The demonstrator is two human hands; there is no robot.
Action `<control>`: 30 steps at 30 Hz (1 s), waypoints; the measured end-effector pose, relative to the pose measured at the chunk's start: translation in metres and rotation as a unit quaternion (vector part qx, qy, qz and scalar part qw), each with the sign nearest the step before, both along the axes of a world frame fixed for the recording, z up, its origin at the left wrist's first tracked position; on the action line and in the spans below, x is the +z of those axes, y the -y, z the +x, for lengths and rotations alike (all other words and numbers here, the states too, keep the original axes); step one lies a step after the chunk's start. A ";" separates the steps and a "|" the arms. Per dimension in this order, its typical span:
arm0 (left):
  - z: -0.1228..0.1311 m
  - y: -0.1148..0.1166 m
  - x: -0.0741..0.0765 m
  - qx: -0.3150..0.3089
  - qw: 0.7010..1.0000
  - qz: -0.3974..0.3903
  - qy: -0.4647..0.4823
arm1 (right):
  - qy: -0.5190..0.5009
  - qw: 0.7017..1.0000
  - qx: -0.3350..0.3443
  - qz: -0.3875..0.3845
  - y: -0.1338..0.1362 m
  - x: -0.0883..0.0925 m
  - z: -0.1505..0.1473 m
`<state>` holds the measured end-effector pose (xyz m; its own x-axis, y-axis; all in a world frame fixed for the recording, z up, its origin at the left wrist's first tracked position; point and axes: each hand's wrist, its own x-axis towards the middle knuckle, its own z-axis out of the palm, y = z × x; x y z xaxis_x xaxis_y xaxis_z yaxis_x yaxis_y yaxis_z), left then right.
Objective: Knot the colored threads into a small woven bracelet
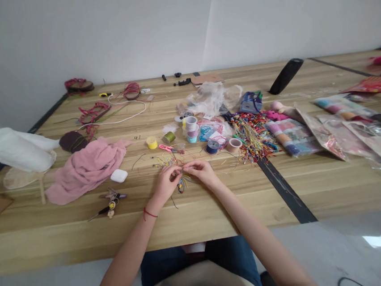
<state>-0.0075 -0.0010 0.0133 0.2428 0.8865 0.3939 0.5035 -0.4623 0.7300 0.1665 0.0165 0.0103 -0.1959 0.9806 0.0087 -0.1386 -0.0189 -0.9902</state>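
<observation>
The left hand (pixel 167 181) and the right hand (pixel 200 171), both narrowly closed and near each other, pinch thin multicoloured strings (pixel 181 185) over the pale-brown wooden table (pixel 194 219).

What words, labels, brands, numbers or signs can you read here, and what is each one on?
"41", or perhaps "4/": a small dark mark on the wooden table; the second stroke is unclear.
Red packet at the far right: any print is too blurred to read.
Blue spool: any lettering on its end is too small to read.
No brand name is readable anywhere.
</observation>
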 end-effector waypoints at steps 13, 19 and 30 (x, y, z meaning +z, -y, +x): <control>0.001 0.001 -0.004 -0.002 0.999 -0.034 0.032 | -0.055 0.998 0.024 -0.019 0.000 -0.002 -0.002; 0.000 0.001 -0.004 0.006 1.000 -0.017 0.007 | -0.066 0.996 0.038 -0.039 0.001 -0.004 -0.002; -0.001 0.004 -0.002 0.005 0.998 0.025 -0.053 | -0.041 0.994 0.095 -0.027 0.004 -0.004 -0.002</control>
<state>-0.0086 -0.0045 0.0113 0.2775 0.8684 0.4109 0.5814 -0.4923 0.6477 0.1642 0.0122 0.0068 -0.3779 0.9257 -0.0185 -0.2081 -0.1043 -0.9725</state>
